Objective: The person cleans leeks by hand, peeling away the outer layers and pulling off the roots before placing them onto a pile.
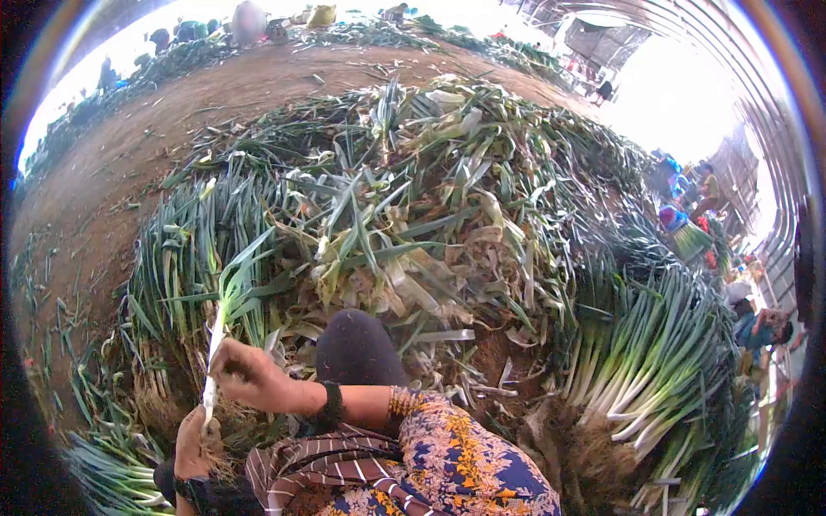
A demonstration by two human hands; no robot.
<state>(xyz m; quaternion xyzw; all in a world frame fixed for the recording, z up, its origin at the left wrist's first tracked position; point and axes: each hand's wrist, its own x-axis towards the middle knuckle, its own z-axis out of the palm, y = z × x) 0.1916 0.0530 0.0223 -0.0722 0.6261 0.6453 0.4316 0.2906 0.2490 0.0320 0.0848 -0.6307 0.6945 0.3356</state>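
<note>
A single leek (220,331) with a white stem and green leaves stands nearly upright at the lower left. Near its root end, my left hand (194,445) is closed around it, with brown roots hanging by the fingers. Higher on the white stem, my right hand (249,377) has its thumb and fingers pinched against the leek. Behind both hands, unpeeled leeks (176,275) stand bunched with their roots down. A large heap of stripped leaves (430,224) lies in front of my dark-covered knee (357,348).
Leeks with white stems (632,391) lie piled at the right, roots toward me. More leeks (116,477) lie at the lower left. Bare soil (112,172) runs along the left and back. Several people, including one person (761,328), are at the far right.
</note>
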